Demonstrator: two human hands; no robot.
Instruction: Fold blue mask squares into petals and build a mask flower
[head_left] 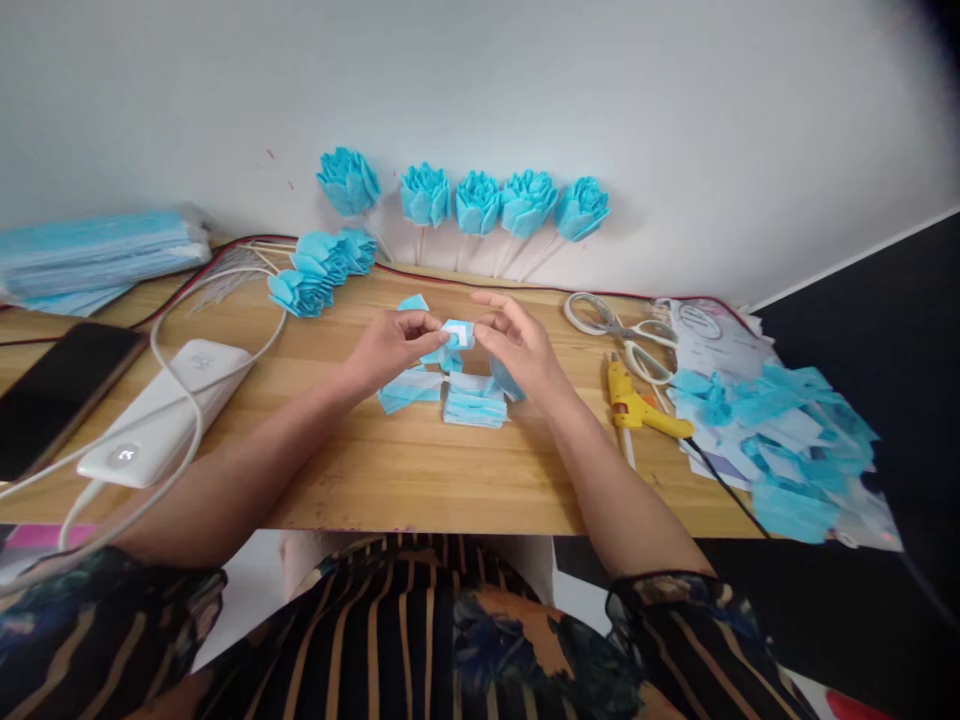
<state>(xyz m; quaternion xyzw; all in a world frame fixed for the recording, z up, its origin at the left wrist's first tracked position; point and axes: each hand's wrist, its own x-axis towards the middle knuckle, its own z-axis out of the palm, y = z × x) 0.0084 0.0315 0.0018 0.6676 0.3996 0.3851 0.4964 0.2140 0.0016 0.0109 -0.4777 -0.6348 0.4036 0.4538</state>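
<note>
Between my two hands is a small folded piece of blue-and-white fabric (459,334), raised a little above the table. My left hand (397,345) pinches its left side with thumb and forefinger. At its right edge, my right hand (517,345) has thumb and forefinger closed on it, the other fingers loosely bent. Just below my hands lie two piles of cut blue-and-white fabric pieces, a left pile (409,388) and a thicker right pile (475,402). Another blue piece (412,302) rests behind my left hand.
Blue fabric flowers (478,203) on sticks lean on the wall, others (319,265) lie left. Scissors (622,330), a yellow glue gun (634,400) and blue scraps (795,430) are right. A power bank (165,410), phone (67,390) and mask stack (97,255) are left.
</note>
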